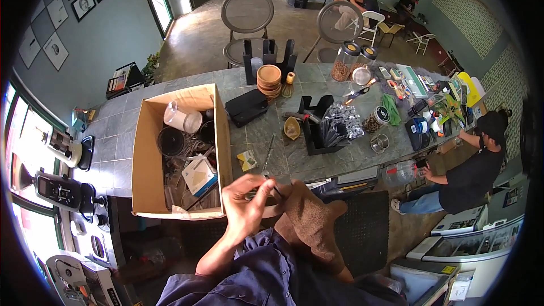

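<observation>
The left hand (245, 203) is pressing its thumb and forefinger together, clamping a slender dark thing (277, 192) by the near edge of the grey tiled counter (249, 136). The right hand (300, 207) is meeting it from the other side, wrapped in a brown cloth (318, 232); the cloth is hiding most of its fingers, so I cannot tell whether they are closed. The slender dark thing is sitting between the two hands, mostly covered.

Just left of the left fingers, a cardboard box (225, 147) is raising its side wall, limiting room that way. Directly ahead of the fingertips, a thin rod (270, 150) is pointing away; whether it is joining the pinched thing I cannot tell. A yellow packet (247, 161) is lying just left of the rod. Beyond it, bare tile is stretching between the box wall and a black caddy (326, 148), which is standing ahead and right of the fingers, near the counter's edge. A small yellow bowl (292, 128) is sitting beside the caddy.

Right of the cloth and lower, a black mat (362, 238) is covering floor. Farther right, another person (473, 164) is standing well apart from these fingers.
</observation>
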`<action>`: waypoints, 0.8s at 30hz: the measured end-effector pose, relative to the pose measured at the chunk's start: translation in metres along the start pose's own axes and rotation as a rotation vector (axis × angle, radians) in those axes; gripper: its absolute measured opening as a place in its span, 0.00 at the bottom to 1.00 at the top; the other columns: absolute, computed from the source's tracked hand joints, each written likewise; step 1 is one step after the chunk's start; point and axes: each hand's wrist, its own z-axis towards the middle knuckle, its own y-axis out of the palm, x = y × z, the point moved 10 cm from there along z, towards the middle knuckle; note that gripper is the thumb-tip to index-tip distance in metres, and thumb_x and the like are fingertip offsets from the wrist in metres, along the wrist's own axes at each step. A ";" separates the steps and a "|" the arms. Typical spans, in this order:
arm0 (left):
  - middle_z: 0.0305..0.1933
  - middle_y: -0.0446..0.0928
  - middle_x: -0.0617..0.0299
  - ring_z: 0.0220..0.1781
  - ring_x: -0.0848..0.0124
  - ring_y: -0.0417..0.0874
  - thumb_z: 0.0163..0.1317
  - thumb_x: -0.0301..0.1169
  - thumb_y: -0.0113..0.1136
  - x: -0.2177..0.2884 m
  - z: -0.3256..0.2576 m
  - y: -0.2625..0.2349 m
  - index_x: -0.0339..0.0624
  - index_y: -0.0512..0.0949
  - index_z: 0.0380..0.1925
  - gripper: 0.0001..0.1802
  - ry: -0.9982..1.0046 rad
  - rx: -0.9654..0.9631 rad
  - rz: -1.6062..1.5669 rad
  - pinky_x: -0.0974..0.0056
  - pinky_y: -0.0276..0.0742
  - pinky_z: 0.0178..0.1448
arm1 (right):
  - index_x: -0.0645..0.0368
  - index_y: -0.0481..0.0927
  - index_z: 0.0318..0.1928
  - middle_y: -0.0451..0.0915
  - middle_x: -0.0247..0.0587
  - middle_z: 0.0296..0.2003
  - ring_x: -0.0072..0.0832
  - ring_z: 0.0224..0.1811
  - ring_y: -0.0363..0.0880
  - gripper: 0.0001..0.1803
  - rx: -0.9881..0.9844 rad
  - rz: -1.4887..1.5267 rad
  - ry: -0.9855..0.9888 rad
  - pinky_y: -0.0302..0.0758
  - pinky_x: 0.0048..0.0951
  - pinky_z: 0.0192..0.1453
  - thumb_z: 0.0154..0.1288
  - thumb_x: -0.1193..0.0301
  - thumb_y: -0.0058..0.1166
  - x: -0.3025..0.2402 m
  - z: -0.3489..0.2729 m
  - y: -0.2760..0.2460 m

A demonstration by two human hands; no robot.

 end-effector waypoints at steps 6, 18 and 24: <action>0.35 0.86 0.56 0.32 0.73 0.85 0.71 0.24 0.70 0.015 0.030 0.009 0.28 0.88 0.36 0.07 0.038 0.112 -0.134 0.68 0.82 0.38 | 0.57 0.75 0.66 0.85 0.33 0.46 0.19 0.37 0.79 0.22 0.553 -2.131 -0.627 0.76 0.20 0.37 0.86 0.56 0.48 0.056 -0.052 0.104; 0.39 0.90 0.52 0.40 0.65 0.91 0.62 0.17 0.71 0.042 0.058 0.156 0.33 0.89 0.36 0.03 0.533 0.058 0.268 0.64 0.86 0.45 | 0.59 0.81 0.55 0.85 0.33 0.32 0.23 0.29 0.81 0.15 0.369 -2.783 -1.196 0.78 0.26 0.36 0.76 0.64 0.59 -0.024 -0.149 0.182; 0.42 0.89 0.54 0.39 0.61 0.92 0.61 0.18 0.74 -0.031 0.078 0.225 0.35 0.89 0.41 0.08 0.525 0.002 0.321 0.62 0.87 0.43 | 0.62 0.81 0.52 0.85 0.37 0.29 0.25 0.28 0.83 0.12 0.455 -2.982 -1.401 0.79 0.27 0.34 0.75 0.68 0.59 -0.035 -0.117 0.272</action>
